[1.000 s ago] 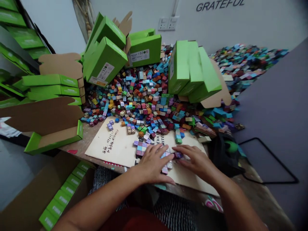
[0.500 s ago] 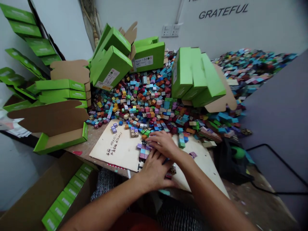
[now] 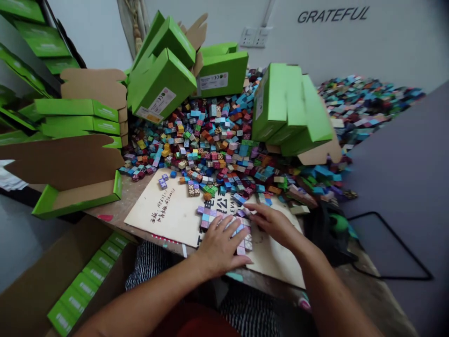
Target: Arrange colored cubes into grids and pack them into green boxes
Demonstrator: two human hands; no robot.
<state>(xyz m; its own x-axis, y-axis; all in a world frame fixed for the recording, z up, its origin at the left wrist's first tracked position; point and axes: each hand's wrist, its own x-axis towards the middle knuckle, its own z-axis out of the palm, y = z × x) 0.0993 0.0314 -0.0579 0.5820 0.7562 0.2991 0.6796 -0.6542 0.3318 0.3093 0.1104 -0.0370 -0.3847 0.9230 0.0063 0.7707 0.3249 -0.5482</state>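
When the flat block panel [image 3: 206,215] before you, partly hidden by your left hand, is taken as the clock's centre, an unfolded green box [image 3: 81,199] lies at nine o'clock, its brown lid raised. A row of small green boxes [image 3: 83,286] stands in a carton below the table, at eight o'clock. On the pale board [image 3: 182,224] under the panel, handwriting and a purple-and-white block cluster [image 3: 163,181] occupy ten o'clock. Your left hand [image 3: 217,245] rests palm down on the panel, fingers spread. A heap of coloured blocks [image 3: 217,145] fills twelve o'clock. Your right hand [image 3: 273,222], at three o'clock, has its fingers bent beside a small purple block [image 3: 241,213] at the panel's upper edge; whether they pinch it, you cannot tell. Upright green boxes [image 3: 293,103] stand at one o'clock, and a black object [image 3: 322,234] with a green part lies farther out at three.
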